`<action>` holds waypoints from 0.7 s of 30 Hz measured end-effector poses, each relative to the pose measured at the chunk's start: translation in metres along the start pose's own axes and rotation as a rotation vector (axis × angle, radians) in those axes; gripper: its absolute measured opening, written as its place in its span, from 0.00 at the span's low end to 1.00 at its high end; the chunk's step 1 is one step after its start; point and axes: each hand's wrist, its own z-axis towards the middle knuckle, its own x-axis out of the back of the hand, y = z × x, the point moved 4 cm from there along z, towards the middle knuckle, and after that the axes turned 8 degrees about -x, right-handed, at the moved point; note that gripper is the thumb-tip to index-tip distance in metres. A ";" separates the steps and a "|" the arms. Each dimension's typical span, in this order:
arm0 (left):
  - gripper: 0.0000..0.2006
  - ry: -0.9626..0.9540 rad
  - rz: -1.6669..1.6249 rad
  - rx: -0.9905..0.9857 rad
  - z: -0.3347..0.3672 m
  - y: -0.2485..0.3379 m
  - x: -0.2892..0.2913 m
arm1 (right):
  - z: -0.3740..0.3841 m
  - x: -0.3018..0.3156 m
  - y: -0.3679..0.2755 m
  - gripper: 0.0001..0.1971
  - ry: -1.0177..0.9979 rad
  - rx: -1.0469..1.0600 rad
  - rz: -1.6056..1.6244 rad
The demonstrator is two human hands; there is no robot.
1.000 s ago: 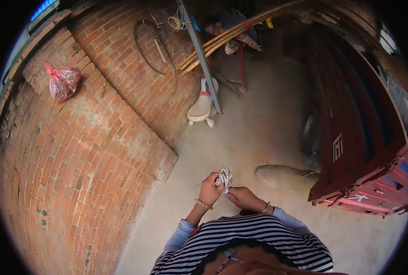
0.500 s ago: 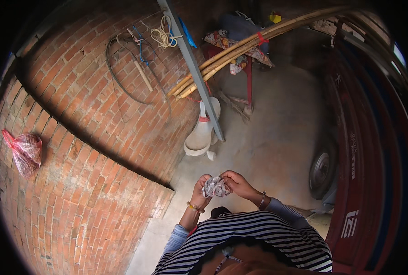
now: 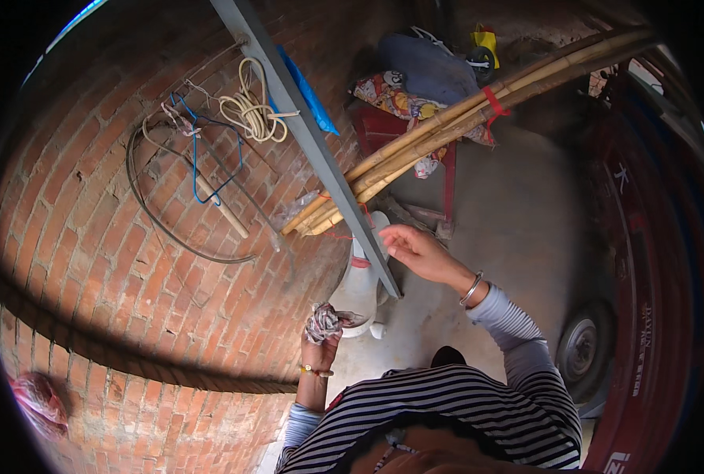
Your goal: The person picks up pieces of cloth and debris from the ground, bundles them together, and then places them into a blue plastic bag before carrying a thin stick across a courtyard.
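Left hand point(image 3: 322, 352) clutches crumpled plastic point(image 3: 322, 323); my right hand point(image 3: 419, 253), empty, near grey post point(image 3: 313, 150). Likely reaching; next needs post clearance.

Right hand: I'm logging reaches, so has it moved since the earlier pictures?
Yes, forward: earlier nearer the wearer than the foot of the grey post, the right hand is now beside the post's lower part.

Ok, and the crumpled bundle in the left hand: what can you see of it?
The crumpled bundle is a pale greyish wad with darker reddish patches, bunched into a rough ball, a thin loose end sticking out to the right. It looks soft, either thin plastic or cloth; I can't tell which. The left hand holds it at its lower side, partly hiding it. The right hand is clear of it.
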 end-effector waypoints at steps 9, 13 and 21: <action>0.13 0.324 -0.111 -0.221 0.077 -0.032 0.007 | 0.338 0.120 -0.057 0.18 0.142 0.370 0.128; 0.12 0.426 -0.182 -0.286 0.094 -0.055 -0.018 | 0.427 0.117 -0.080 0.30 0.060 0.394 0.160; 0.09 0.598 -0.070 -0.409 0.136 -0.066 -0.068 | 0.478 0.087 -0.077 0.10 -0.149 0.469 0.153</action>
